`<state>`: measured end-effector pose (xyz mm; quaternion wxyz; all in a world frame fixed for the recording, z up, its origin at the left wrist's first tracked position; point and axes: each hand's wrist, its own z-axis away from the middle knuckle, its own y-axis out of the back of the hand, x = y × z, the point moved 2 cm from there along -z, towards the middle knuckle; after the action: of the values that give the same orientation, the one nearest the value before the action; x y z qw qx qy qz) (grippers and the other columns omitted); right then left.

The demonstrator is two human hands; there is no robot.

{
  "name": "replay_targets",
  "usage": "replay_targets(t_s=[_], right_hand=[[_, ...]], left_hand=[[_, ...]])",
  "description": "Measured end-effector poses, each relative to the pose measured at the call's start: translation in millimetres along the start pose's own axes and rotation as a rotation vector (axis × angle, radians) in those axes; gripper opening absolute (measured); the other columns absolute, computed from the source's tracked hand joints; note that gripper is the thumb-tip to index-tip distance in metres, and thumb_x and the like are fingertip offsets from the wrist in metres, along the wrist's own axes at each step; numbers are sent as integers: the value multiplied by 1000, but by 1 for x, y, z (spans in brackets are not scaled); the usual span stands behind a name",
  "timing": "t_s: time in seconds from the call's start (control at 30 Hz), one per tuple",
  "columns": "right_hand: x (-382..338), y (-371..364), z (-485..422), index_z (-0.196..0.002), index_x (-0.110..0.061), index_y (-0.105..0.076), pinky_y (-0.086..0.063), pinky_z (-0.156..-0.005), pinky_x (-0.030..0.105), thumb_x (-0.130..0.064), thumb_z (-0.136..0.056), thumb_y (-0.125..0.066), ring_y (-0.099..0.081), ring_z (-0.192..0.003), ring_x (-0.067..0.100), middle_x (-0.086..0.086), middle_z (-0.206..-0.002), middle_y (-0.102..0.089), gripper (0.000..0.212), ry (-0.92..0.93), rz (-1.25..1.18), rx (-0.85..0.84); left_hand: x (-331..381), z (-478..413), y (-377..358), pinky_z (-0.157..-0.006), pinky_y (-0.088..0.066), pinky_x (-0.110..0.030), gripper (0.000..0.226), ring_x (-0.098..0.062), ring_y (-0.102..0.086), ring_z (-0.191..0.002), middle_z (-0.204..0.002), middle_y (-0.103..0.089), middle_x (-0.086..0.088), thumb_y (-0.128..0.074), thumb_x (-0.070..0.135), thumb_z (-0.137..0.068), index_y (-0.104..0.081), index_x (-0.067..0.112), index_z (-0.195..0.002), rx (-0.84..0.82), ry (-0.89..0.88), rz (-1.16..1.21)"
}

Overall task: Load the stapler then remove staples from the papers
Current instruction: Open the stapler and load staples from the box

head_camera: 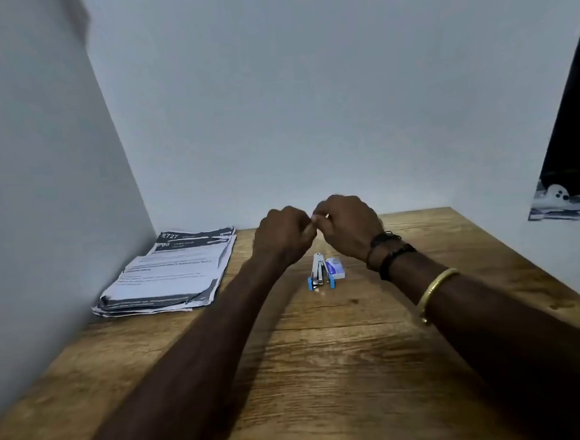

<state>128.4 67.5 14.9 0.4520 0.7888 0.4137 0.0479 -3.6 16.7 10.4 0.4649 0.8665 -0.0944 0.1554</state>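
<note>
A small blue and silver stapler (319, 272) lies on the wooden table (325, 354), with a small blue and white staple box (335, 268) touching its right side. A stack of printed papers (169, 276) lies at the table's back left, against the wall. My left hand (281, 236) and my right hand (347, 227) are raised above and behind the stapler, fingers curled, fingertips meeting between them. Whatever they pinch there is too small and blurred to make out.
White walls close off the table on the left and at the back. The table's right edge runs diagonally at the right. A dark cloth with a printed picture (568, 200) hangs at the far right. My right wrist wears dark bands and a gold bangle (434, 290).
</note>
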Motion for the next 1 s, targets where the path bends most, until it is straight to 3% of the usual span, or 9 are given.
replay_targets(t_s=[0.07, 0.2, 0.33, 0.57, 0.73, 0.87, 1.0], right_hand=[[1, -9, 5, -92, -23, -77, -53, -76, 38, -26, -93, -59, -66, -91, 25, 1, -97, -73, 18, -18, -9, -95], [7, -25, 19, -84, -24, -77, -58, -75, 40, -24, -88, -63, -67, -85, 20, -6, -90, -75, 15, -92, -36, -213], [16, -33, 23, -84, -22, -78, -59, -75, 39, -24, -90, -65, -69, -83, 18, -5, -87, -77, 15, -107, -88, -235], [22, -41, 22, -85, -21, -80, -57, -73, 33, -21, -90, -66, -69, -81, 17, -3, -84, -78, 15, -105, -126, -195], [23, -38, 25, -81, -24, -80, -54, -68, 28, -13, -82, -64, -65, -71, 13, -16, -65, -65, 19, -87, -152, -202], [21, -36, 27, -95, -26, -81, -48, -66, 24, -9, -77, -63, -62, -75, 10, -5, -91, -77, 30, -49, -187, -263], [20, -35, 27, -102, -23, -80, -57, -78, 35, -17, -81, -73, -68, -90, 17, 1, -105, -77, 23, -11, -218, -266]], left_hand=[[-7, 5, -10, -66, -54, -34, 30, -26, -71, -80, -80, -77, -4, -61, 42, -89, -77, 19, -80, -104, 44, 21], [-16, 16, -28, -64, -50, -29, 19, -22, -70, -82, -78, -75, 1, -67, 39, -80, -71, 27, -67, -304, 159, 47], [-16, 14, -30, -80, -56, -34, 22, -21, -70, -95, -97, -78, -3, -72, 38, -81, -79, 21, -94, -371, 202, 83], [-12, 7, -32, -81, -57, -34, 21, -23, -71, -97, -96, -79, -8, -73, 29, -86, -82, 13, -96, -348, 305, 148], [-14, 10, -27, -80, -59, -35, 23, -21, -73, -92, -88, -79, -9, -80, 30, -80, -83, 9, -87, -281, 371, 248], [-21, 11, -27, -90, -60, -50, 30, -36, -75, -94, -91, -77, -26, -83, 19, -78, -77, -9, -89, -266, 467, 461], [-30, 9, -28, -95, -58, -52, 33, -31, -67, -81, -96, -74, -33, -83, 10, -79, -73, -17, -96, -288, 547, 634]])
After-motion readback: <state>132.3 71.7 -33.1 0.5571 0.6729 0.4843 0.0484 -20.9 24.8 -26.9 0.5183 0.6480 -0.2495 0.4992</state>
